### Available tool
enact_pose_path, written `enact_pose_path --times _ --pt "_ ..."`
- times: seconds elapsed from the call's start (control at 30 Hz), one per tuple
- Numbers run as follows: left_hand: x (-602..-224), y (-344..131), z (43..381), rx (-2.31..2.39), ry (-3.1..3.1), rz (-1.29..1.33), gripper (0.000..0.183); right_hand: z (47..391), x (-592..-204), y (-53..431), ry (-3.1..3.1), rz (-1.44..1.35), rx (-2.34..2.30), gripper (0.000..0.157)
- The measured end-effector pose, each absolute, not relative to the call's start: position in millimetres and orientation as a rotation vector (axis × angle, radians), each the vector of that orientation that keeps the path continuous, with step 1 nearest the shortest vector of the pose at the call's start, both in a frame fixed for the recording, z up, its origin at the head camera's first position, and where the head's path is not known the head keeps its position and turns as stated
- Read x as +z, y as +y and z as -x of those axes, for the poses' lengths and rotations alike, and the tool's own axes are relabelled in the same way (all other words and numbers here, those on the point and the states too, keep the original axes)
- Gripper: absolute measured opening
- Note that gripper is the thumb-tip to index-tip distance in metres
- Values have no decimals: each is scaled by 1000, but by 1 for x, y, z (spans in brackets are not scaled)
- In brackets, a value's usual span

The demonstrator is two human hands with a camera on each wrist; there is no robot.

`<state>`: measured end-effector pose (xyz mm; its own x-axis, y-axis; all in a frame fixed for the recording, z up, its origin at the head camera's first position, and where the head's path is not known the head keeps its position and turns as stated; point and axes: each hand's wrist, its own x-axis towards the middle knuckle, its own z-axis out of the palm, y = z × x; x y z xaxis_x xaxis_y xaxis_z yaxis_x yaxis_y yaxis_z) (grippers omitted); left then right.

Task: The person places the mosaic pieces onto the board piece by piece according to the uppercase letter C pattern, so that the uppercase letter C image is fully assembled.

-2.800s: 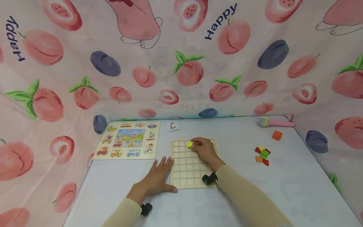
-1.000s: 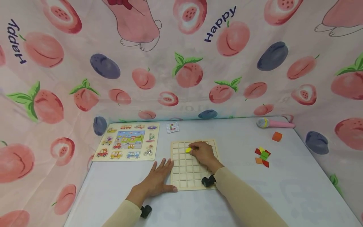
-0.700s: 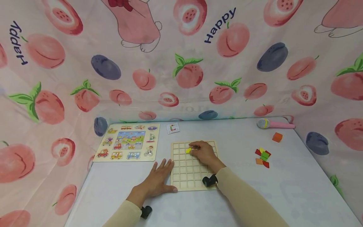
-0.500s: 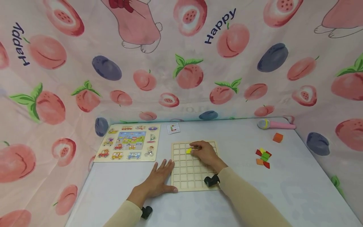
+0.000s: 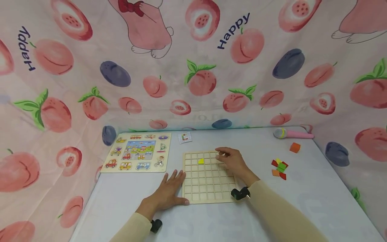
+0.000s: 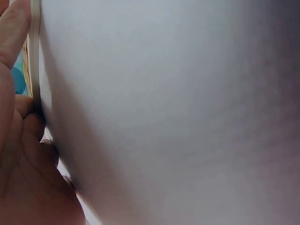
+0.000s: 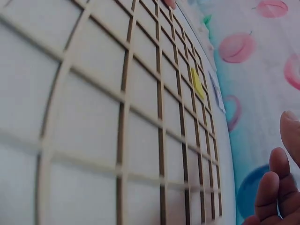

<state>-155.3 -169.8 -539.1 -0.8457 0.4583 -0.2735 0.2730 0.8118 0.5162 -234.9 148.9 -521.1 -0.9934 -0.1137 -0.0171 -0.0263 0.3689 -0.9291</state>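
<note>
A wooden grid board (image 5: 210,188) lies mid-table, with a small yellow tile (image 5: 201,161) in the second row from the top, third column from the left. My left hand (image 5: 167,191) rests on the table with fingers spread, its fingertips and thumb at the board's left edge. Over the board's upper right part hovers my right hand (image 5: 234,163), thumb and index finger apart, holding nothing. The right wrist view shows the yellow tile (image 7: 197,84) in its square and loosely bent right fingers (image 7: 268,190) at the edge. Part of the palm and board (image 6: 35,51) fills the left wrist view's left side.
Right of the board lie several loose red, green, orange and yellow tiles (image 5: 282,167). Beyond them are an orange block (image 5: 295,147) and a pink toy microphone (image 5: 297,134). A vehicle picture puzzle (image 5: 163,161) lies back left, near a small pattern card (image 5: 184,137).
My right hand brought the yellow tile down from the top row into the second row, let go and drew away to the right. The left hand has stayed in place.
</note>
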Motion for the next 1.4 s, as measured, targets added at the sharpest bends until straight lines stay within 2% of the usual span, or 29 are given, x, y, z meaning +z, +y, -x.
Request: enact_pose_path --times 0.5,0.87,1.17,1.4 --pt "-539 -171 153 672 2598 -537 113 210 -521 276 2816 -192 -1568 41" --pt "-537 -171 153 668 2602 -544 112 180 -523 349 2793 -463 -1403 58" --pt "-538 -170 153 658 2611 -536 112 171 -541 381 2785 -610 -1325 54" --pt "-537 -169 153 669 2602 -538 112 175 -548 386 2845 -450 -1208 49"
